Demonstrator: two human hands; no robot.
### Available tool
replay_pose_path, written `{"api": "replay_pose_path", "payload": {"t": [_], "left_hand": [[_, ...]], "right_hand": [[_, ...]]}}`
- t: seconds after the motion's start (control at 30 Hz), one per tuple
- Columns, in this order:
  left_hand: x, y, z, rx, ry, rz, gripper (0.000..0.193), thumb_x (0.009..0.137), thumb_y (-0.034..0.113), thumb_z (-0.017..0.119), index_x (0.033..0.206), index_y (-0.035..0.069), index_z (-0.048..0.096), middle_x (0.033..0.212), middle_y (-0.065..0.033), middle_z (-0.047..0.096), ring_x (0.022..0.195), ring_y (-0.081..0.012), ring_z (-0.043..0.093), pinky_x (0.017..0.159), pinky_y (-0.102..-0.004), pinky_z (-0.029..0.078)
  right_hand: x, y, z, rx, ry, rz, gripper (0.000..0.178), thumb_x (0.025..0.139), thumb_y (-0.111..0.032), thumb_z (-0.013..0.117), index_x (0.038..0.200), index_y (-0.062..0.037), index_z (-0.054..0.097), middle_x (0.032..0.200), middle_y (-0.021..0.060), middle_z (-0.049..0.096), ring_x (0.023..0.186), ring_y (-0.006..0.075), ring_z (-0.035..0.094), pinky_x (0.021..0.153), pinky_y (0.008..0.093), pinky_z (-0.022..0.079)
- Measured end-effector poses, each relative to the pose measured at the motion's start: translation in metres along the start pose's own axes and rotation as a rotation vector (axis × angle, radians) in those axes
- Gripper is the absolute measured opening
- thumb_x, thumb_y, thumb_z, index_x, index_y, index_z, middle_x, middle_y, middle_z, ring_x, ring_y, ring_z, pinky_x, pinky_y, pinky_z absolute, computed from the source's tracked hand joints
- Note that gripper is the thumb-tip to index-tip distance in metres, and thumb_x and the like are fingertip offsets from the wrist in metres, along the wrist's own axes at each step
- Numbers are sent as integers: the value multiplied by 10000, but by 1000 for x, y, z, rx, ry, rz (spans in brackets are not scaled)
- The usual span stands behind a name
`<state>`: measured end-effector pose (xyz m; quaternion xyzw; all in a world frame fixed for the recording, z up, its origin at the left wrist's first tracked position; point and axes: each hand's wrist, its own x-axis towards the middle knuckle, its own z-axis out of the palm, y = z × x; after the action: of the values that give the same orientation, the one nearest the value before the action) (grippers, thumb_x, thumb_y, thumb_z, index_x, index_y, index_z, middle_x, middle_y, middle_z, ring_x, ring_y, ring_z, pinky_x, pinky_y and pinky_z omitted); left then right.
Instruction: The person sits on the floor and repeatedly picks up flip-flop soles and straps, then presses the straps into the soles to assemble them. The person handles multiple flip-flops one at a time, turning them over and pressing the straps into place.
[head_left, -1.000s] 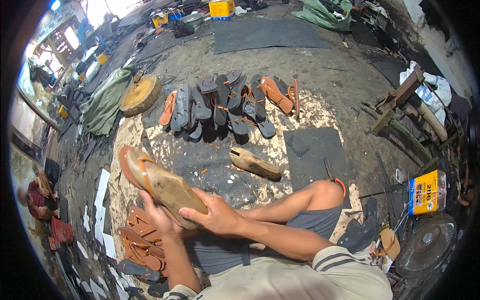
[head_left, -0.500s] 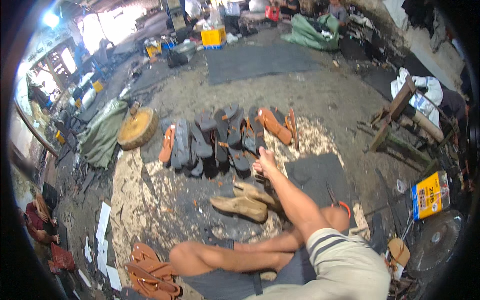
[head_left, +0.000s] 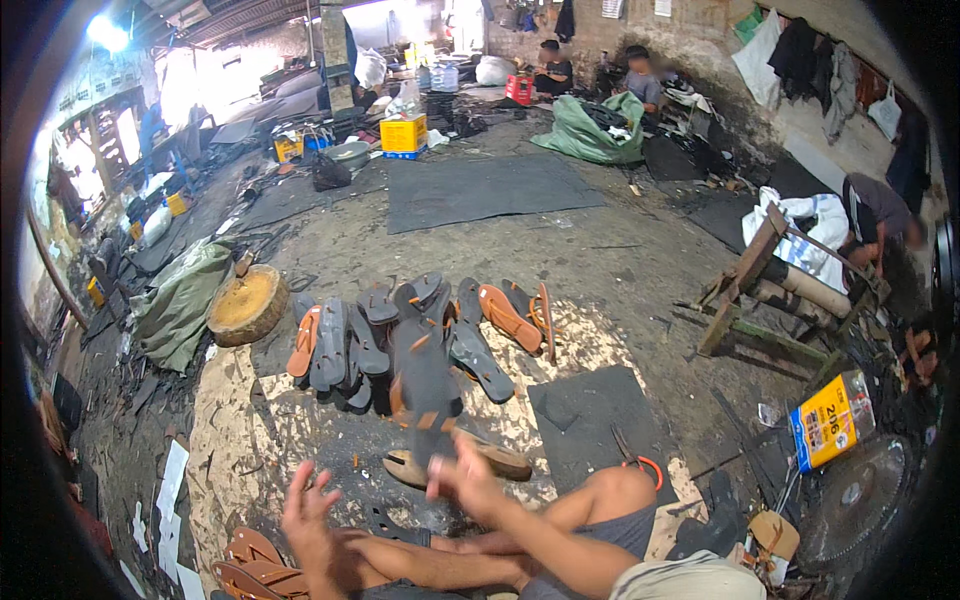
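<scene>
My right hand [head_left: 472, 480] grips the near end of dark sandals [head_left: 425, 365] with brown straps; motion blurs them, so I cannot tell exactly how many there are. To its left my left hand [head_left: 308, 505] is raised with the fingers spread, holding nothing. Partly hidden behind the right hand lie wooden shoe lasts [head_left: 505, 460]. Beyond them stands a row of dark sandals [head_left: 328, 348], with a brown sandal [head_left: 303, 342] at its left end and another brown sandal [head_left: 510, 318] towards its right. More brown sandals [head_left: 262, 575] lie by my left knee.
Scissors with orange handles [head_left: 648, 468] lie on a black sheet [head_left: 580, 420] at the right. A round wooden block [head_left: 248, 305] stands far left, a wooden frame [head_left: 745, 270] far right. A yellow-blue can [head_left: 833, 420] is near the right edge. Other people [head_left: 643, 85] sit at the back.
My right hand has drawn back from the row towards me, bringing dark sandals with it. My left hand has come into view. The view has tilted up, showing more of the back wall.
</scene>
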<state>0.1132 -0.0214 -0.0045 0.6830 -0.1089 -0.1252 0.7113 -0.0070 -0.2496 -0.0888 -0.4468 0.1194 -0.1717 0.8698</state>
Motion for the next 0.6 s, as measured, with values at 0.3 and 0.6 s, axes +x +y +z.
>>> {"api": "replay_pose_path", "payload": {"t": [0.3,0.6], "left_hand": [[-54,-24,60,368,-324,95,508,912,77,732,1398,13,599,1335,-167,640,1255,-278,597,1084,-383,450],[-129,-40,41,69,-429,174,301,824,45,850,1086,14,705,1032,-78,733,1020,-173,669,935,-317,519]], "right_hand": [[-109,-10,-17,-477,-193,308,733,1018,-431,655,1560,-28,372,1225,72,642,1034,129,610,894,282,510],[-102,-42,5,-724,-268,191,672,968,-363,741,1413,87,515,1338,166,629,1229,198,570,1063,347,458]]}}
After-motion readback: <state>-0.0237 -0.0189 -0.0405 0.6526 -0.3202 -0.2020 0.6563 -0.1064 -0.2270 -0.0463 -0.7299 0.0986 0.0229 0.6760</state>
